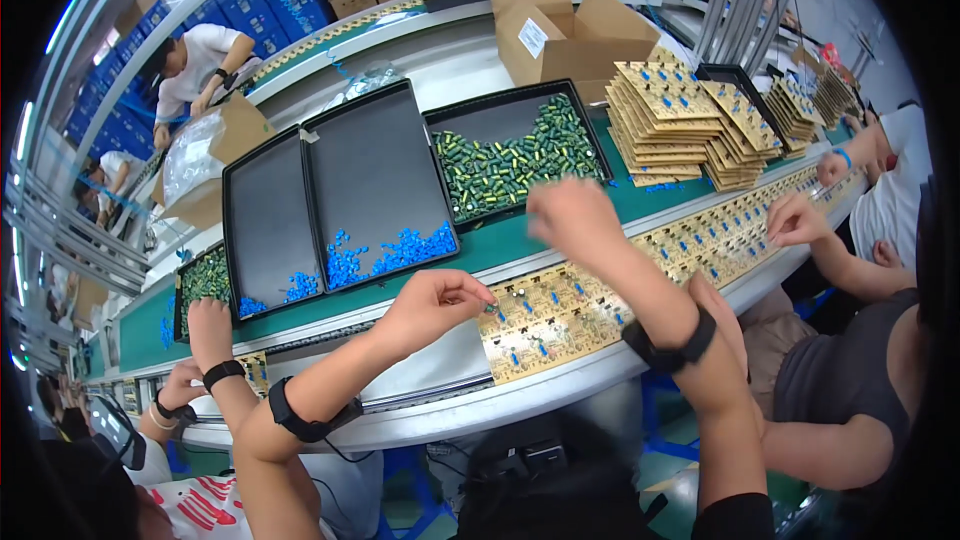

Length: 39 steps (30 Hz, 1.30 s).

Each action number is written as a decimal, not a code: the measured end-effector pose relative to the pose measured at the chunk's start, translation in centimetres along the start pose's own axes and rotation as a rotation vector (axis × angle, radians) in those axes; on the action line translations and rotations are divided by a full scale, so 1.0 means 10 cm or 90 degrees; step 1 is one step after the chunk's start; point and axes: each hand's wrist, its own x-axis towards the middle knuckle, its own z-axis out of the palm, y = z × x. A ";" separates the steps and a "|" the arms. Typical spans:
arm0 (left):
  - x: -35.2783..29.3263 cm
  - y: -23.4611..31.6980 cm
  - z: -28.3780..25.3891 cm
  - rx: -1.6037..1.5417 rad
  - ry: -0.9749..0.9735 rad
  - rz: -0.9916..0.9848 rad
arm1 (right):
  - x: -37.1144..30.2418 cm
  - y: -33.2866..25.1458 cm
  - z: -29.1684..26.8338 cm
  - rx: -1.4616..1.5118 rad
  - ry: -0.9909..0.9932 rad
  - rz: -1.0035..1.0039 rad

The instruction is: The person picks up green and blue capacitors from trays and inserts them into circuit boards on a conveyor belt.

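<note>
My left hand [437,308] is closed in a pinch at the left end of the row of tan circuit boards [572,342]. A small green capacitor [490,309] shows at its fingertips, over the board's edge. Above the boards is my right hand [577,220], its fingers curled and smeared by motion, so what they hold cannot be made out. It is nearest to the black tray [436,125] filled with green cylindrical capacitors [510,162]. The nearest boards carry blue parts and several small green and black components.
Two black trays hold blue components [412,248], and a smaller one at left holds green capacitors [207,278]. Stacked boards [660,125] and an open carton [570,38] stand behind the conveyor rail. Co-workers' hands reach in at left [210,328] and right [795,220].
</note>
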 end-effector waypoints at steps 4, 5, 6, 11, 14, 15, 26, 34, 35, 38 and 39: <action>-0.03 0.01 0.17 0.248 0.047 0.053 | 0.46 0.20 0.17 -0.110 0.006 0.118; -0.04 -0.07 0.20 0.360 0.062 0.154 | 0.51 0.19 0.24 -0.103 0.007 0.121; -0.04 -0.11 0.24 0.470 0.074 0.259 | 0.53 0.20 0.30 -0.062 0.034 0.128; -0.03 -0.17 0.42 0.580 0.112 0.294 | 0.56 0.35 0.49 0.000 0.083 0.135; -0.03 -0.22 0.45 0.623 0.127 0.310 | 0.53 0.35 0.47 0.008 0.113 0.120; -0.03 -0.21 0.46 0.626 0.124 0.309 | 0.51 0.36 0.46 -0.009 0.123 0.105; -0.10 -0.26 0.48 0.748 0.120 0.418 | 0.36 0.32 0.44 0.165 0.333 0.133; -0.12 -0.26 0.45 0.813 0.076 0.480 | 0.27 0.26 0.42 0.312 0.352 0.042; -0.12 -0.25 0.45 0.833 0.056 0.493 | 0.24 0.21 0.38 0.328 0.328 0.066; -0.12 -0.28 0.42 0.801 0.054 0.499 | 0.07 0.08 0.20 0.363 0.295 0.074; -0.11 -0.26 0.43 0.797 0.058 0.505 | 0.00 0.05 0.14 0.382 0.289 0.061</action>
